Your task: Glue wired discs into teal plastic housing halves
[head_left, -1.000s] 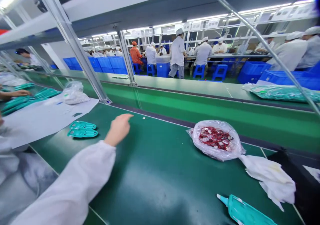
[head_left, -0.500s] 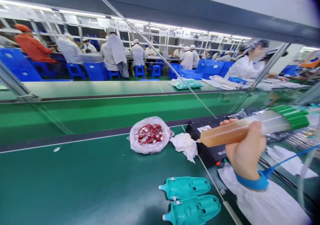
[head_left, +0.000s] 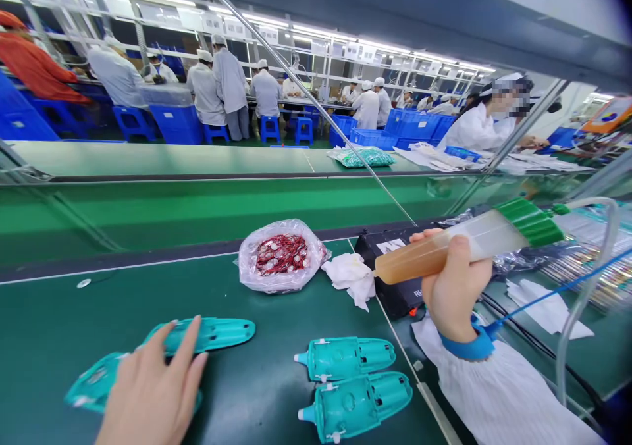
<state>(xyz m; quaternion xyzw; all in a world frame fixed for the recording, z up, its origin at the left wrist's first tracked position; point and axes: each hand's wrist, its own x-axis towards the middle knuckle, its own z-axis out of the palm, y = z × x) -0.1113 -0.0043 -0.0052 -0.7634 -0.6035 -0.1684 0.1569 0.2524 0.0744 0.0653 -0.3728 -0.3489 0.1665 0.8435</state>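
My right hand [head_left: 457, 287] is wrapped round a syringe-like dispenser [head_left: 419, 257] of amber fluid with a green cap; its tip points left, beside a crumpled white tissue [head_left: 351, 277]. At the lower left, my left hand [head_left: 155, 386] lies spread over two teal shells, its fingertips at the upper shell [head_left: 222, 333] and its palm partly covering the lower one [head_left: 96, 382]. Two more teal housings [head_left: 348, 358] [head_left: 363, 402] lie side by side at the bottom centre. Behind them sits a clear bag [head_left: 281, 257] of red-wired round parts.
A black box [head_left: 399, 293] stands behind the dispenser. At the right are a clear hose [head_left: 567, 326], a blue wrist cord, black cables and thin rods [head_left: 587, 277]. A raised green partition [head_left: 247, 203] runs behind the bench [head_left: 39, 340]. Several people work beyond.
My left hand has come into view at the lower left, along with two teal shells. The camera view has shifted, and my right hand with the dispenser appears further left, still gripping it.
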